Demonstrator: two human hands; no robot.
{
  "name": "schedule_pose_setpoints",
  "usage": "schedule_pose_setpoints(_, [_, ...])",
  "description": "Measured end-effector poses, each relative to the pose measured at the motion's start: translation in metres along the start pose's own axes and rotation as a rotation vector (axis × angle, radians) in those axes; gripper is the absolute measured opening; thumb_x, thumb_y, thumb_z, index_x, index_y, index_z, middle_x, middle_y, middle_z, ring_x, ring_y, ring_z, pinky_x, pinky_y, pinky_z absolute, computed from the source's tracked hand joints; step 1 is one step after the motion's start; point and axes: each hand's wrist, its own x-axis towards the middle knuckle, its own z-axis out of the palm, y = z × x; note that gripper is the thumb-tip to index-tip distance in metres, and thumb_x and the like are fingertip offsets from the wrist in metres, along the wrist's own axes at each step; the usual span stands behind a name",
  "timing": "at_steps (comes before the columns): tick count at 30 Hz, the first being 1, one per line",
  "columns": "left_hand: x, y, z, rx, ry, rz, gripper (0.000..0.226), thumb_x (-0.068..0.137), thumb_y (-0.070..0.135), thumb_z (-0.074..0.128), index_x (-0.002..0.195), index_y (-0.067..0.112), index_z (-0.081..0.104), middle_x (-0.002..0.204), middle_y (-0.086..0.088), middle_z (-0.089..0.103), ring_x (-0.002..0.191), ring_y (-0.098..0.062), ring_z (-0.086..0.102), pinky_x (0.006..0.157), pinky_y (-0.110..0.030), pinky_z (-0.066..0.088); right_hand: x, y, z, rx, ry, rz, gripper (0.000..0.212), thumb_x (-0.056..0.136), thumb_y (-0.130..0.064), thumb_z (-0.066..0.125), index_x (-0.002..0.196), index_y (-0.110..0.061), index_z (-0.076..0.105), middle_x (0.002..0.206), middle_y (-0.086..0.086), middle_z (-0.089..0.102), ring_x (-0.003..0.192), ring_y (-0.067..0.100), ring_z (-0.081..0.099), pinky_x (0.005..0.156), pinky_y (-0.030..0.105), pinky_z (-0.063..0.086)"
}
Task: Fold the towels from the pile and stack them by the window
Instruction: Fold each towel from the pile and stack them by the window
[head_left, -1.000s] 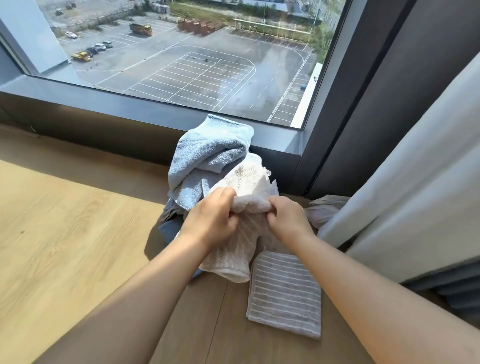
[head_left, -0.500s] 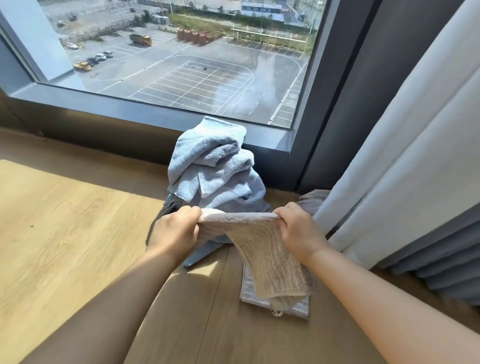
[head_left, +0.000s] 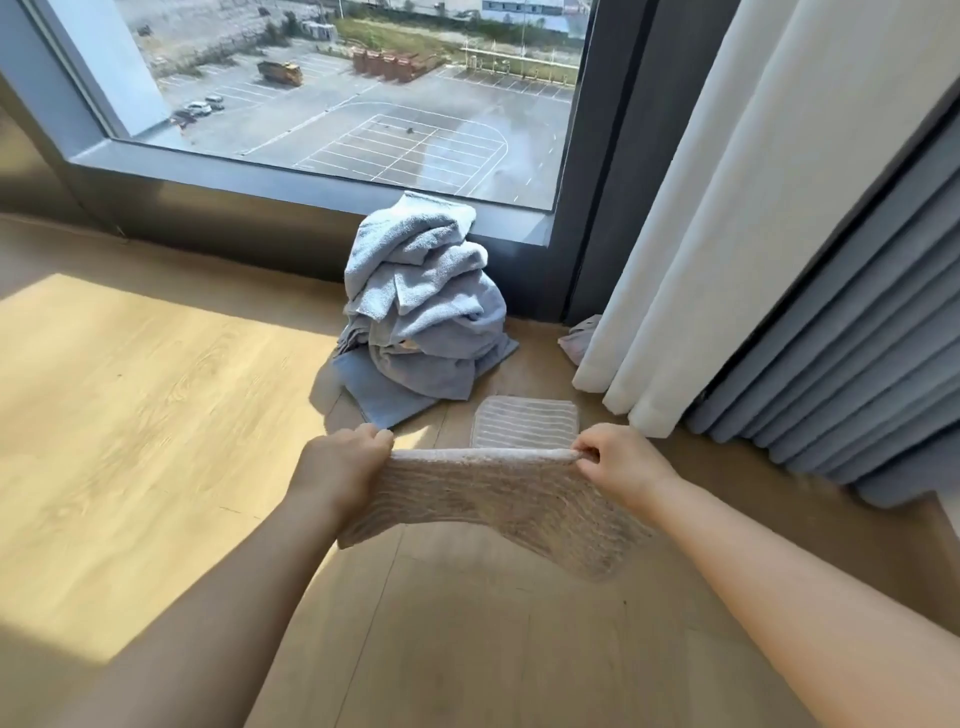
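Two bare hands hold one beige towel (head_left: 498, 499) taut above the wooden floor (head_left: 156, 415).

The left hand (head_left: 343, 467) and right hand (head_left: 618, 462) each have a tight grip, fingers curled round an upper corner of the towel. It is a nubbly, ribbed weave, its top edge pulled straight and its lower part sagging toward the person. Just beyond it, one striped towel (head_left: 524, 421), grey and white, lies folded flat in a rectangle on the floor. Behind and left of that stands one pile (head_left: 426, 317) of crumpled, light blue terry towels, too tangled to count, resting on a flat, darker blue one. The pile leans against the sill of the window (head_left: 363, 104). To the right hang one white curtain (head_left: 727, 208) and one pleated grey-blue curtain (head_left: 857, 338), with a small pinkish cloth (head_left: 576, 340) at the white one's foot.
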Motion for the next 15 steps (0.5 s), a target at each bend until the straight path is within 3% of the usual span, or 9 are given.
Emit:
schedule_pose_setpoints(3, [-0.025,0.008,0.002,-0.011,0.011,0.014,0.024,0.092,0.016,0.044,0.116,0.017,0.042,0.117,-0.001,0.05,0.108,-0.018,0.049,0.065,-0.026,0.032,-0.029,0.005,0.008,-0.059,0.048,0.014,0.022,0.089,-0.008,0.048,0.101,-0.006,0.067,0.091,0.002,0.047,0.097,0.026,0.054,0.083,0.035,0.046])
schedule_pose_setpoints(8, [-0.043,0.017,0.014,-0.036,0.128,0.038,0.025,0.083,0.009,0.057,0.105,0.014,0.046,0.106,-0.002,0.049,0.097,-0.02,0.049,0.056,-0.027,0.032,-0.067,0.013,0.028,-0.015,0.306,0.046,0.023,0.088,-0.004,0.048,0.103,-0.005,0.065,0.091,0.001,0.044,0.094,0.025,0.052,0.069,0.025,0.029])
schedule_pose_setpoints(10, [-0.043,0.021,0.027,-0.096,0.257,0.114,0.03,0.062,-0.005,0.071,0.084,0.008,0.054,0.083,-0.008,0.054,0.072,-0.025,0.054,0.041,-0.025,0.02,-0.076,0.018,0.04,-0.046,0.431,0.0,0.02,0.08,0.005,0.055,0.095,-0.001,0.067,0.085,0.01,0.052,0.086,0.031,0.055,0.07,0.025,0.028])
schedule_pose_setpoints(12, [-0.044,0.028,0.036,-0.081,0.266,0.189,0.043,0.033,-0.016,0.076,0.064,0.005,0.054,0.06,-0.01,0.051,0.048,-0.026,0.05,0.041,-0.015,0.002,-0.085,0.027,0.058,-0.101,0.509,-0.037,0.021,0.064,0.011,0.066,0.081,-0.001,0.069,0.072,0.012,0.056,0.067,0.033,0.059,0.063,0.029,0.035])
schedule_pose_setpoints(15, [-0.051,0.038,0.081,-0.123,0.192,0.251,0.052,0.015,-0.017,0.073,0.058,0.006,0.054,0.054,-0.009,0.051,0.043,-0.027,0.05,0.042,-0.018,0.013,-0.102,0.039,0.098,-0.202,0.482,0.028,0.034,0.04,0.007,0.082,0.064,-0.01,0.068,0.06,0.003,0.055,0.052,0.024,0.058,0.05,0.022,0.037])
